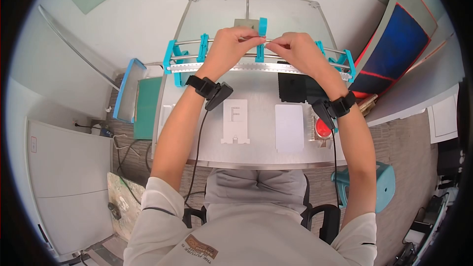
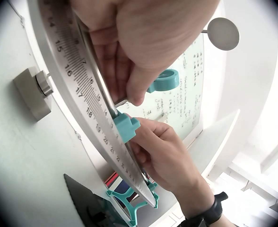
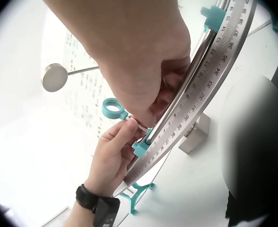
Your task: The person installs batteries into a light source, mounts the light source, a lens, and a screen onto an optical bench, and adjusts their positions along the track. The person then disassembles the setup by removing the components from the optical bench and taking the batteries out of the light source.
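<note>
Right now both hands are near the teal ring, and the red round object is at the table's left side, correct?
No, the head view shows the red round object at the right side of the table; the left hand and right hand are near the teal ring.

Pale, shiny tabletop (image 1: 261,135), rounded far corners. On it: rail (image 1: 241,67) on teal legs, spanning L to R, w/ ruler along near side; metal block (image 1: 241,22) behind, w/ upright rod. Nearer edge: white card (image 1: 235,118) w/ small print, L of ctr; blank white sheet (image 1: 289,128), R of ctr; black pc. (image 1: 292,88) behind sheet; red round item (image 1: 323,128) at R.
</note>
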